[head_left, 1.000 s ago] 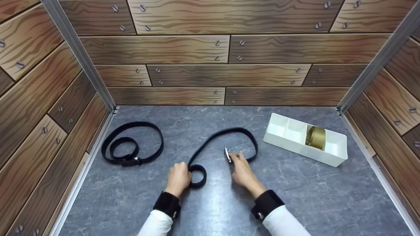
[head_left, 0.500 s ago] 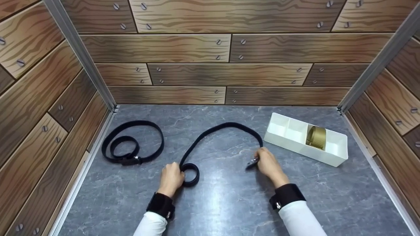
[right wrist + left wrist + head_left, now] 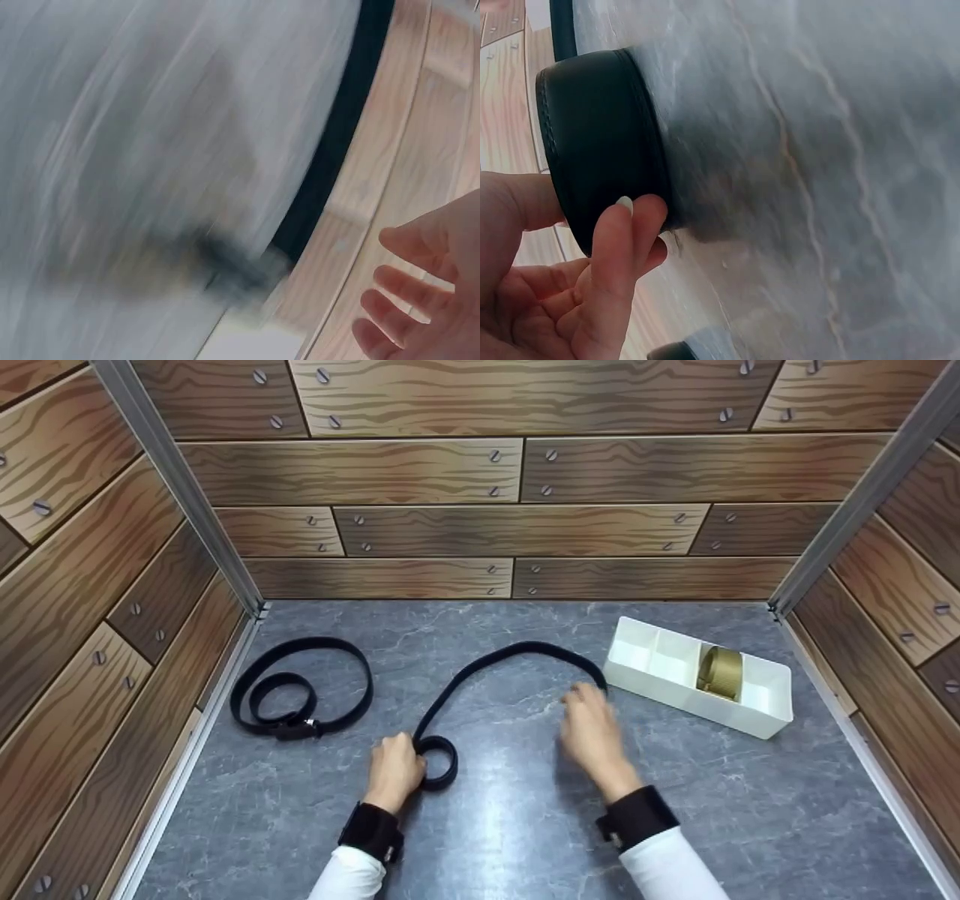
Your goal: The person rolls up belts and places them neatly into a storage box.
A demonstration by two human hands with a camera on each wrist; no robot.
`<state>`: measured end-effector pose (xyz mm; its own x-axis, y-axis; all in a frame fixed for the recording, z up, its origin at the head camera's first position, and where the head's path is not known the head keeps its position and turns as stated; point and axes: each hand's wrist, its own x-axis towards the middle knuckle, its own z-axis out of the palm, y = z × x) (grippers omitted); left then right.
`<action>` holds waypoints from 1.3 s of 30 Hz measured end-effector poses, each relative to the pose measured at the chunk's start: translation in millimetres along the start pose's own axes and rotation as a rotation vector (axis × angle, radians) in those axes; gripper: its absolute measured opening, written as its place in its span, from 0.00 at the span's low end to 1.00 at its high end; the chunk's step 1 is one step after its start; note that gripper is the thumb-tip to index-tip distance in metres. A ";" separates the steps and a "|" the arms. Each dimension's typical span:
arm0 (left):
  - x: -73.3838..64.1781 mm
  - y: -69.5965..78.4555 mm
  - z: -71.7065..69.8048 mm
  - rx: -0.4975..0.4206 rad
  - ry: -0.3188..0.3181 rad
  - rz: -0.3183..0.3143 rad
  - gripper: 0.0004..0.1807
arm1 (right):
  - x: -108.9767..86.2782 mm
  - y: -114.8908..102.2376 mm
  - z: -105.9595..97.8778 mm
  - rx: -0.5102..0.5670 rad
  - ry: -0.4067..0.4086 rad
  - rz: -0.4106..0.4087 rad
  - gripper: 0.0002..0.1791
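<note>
The long black leathery belt (image 3: 525,647) lies left of the long white plastic box (image 3: 690,705). The left hand (image 3: 395,772) pinches its rolled end; the loose right hand (image 3: 592,735) holds nothing. It's probably light and bendy, best held there.

First belt (image 3: 298,730) left, second belt (image 3: 529,647) centre; tray (image 3: 675,697) right, roll (image 3: 726,675), possibly belt, inside.

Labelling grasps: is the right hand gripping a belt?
No, the right wrist view shows the right hand loosely open, with a visible gap between it and the black belt.
</note>
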<state>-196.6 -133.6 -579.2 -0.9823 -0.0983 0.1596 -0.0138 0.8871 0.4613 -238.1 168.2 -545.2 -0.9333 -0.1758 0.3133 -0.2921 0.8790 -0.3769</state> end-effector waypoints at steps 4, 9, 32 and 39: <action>-3.1 8.7 3.1 -0.013 -0.014 -0.015 0.06 | -4.4 -35.2 13.3 0.168 -0.170 -0.013 0.15; -9.6 22.8 10.2 -0.026 -0.002 -0.027 0.05 | -15.9 -61.2 39.4 0.325 -0.383 -0.047 0.16; -10.9 24.8 11.9 -0.061 -0.118 0.143 0.13 | -27.0 -87.3 66.7 0.137 -0.396 -0.330 0.11; -10.2 34.5 14.8 0.030 -0.117 0.202 0.11 | -29.6 -79.9 66.2 0.143 -0.378 -0.373 0.12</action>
<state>-189.9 -95.3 -577.8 -0.9805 0.1342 0.1436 0.1819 0.8967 0.4036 -201.0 73.8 -582.1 -0.7634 -0.6341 0.1228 -0.6183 0.6625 -0.4229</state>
